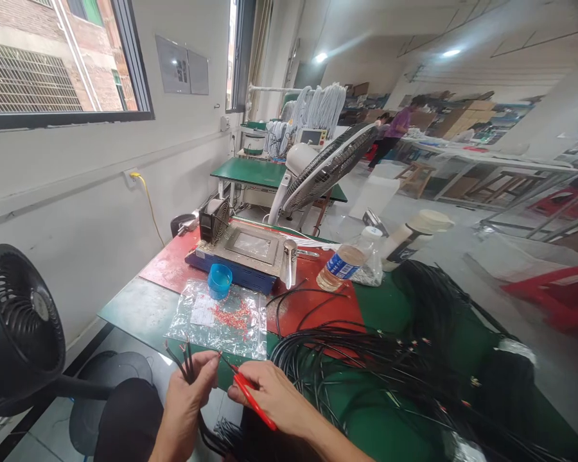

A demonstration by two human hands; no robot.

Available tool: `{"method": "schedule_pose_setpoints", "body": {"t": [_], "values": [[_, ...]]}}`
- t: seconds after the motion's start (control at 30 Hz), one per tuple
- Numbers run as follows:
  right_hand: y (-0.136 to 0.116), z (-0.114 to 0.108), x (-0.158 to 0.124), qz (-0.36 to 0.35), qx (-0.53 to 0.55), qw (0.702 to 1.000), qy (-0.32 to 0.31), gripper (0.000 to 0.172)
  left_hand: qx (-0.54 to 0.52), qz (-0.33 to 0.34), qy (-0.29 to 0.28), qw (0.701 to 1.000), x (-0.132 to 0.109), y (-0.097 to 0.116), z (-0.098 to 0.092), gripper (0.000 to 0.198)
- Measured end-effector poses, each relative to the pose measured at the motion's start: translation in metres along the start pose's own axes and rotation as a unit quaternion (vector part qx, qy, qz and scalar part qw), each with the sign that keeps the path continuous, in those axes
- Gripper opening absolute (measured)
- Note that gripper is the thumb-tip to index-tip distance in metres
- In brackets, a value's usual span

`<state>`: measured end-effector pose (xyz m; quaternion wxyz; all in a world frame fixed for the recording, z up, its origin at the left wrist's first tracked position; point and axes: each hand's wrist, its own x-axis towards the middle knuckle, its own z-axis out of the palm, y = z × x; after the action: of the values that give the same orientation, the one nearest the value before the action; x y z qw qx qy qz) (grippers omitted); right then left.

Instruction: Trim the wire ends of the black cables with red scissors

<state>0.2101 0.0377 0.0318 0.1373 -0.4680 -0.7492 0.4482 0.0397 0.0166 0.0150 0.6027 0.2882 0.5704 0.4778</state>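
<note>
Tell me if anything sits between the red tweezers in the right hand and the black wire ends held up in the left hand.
Nothing visible does. The right hand holds the red tweezers with their tip pointing toward the black wire ends that the left hand holds up. Only open space lies between tip and wires; the plastic bag of red bits lies behind on the table.

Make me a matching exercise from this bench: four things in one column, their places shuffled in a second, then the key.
Things:
1. tweezers
2. cables
3. blue cap
4. bottle

Places:
A. on the plastic bag
B. in the left hand
C. lying on the red mat
D. in the right hand

Pairs: 1-D, 2-B, 3-A, 4-C
</note>
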Motion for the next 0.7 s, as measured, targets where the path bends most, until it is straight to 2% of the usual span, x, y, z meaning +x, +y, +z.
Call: {"method": "schedule_pose_setpoints", "body": {"t": [0.2, 0.5, 0.6, 0.7], "values": [[0.009, -0.001, 0.002, -0.002, 0.026, 1.0, 0.013, 0.05, 0.041, 0.012, 0.014, 0.999, 0.007, 0.001, 0.003, 0.044], [0.017, 0.002, 0.006, 0.033, 0.042, 0.997, 0.058, 0.049, 0.0, 0.0, 0.056, 0.998, 0.014, 0.001, 0.016, 0.052], [0.019, 0.003, 0.01, 0.049, 0.123, 0.989, 0.069, 0.047, -0.042, -0.015, 0.042, 0.998, 0.015, -0.001, 0.015, 0.053], [0.017, 0.003, 0.016, 0.082, 0.287, 0.952, 0.061, 0.048, -0.083, -0.021, 0.003, 0.996, 0.013, -0.003, 0.011, 0.048]]}}
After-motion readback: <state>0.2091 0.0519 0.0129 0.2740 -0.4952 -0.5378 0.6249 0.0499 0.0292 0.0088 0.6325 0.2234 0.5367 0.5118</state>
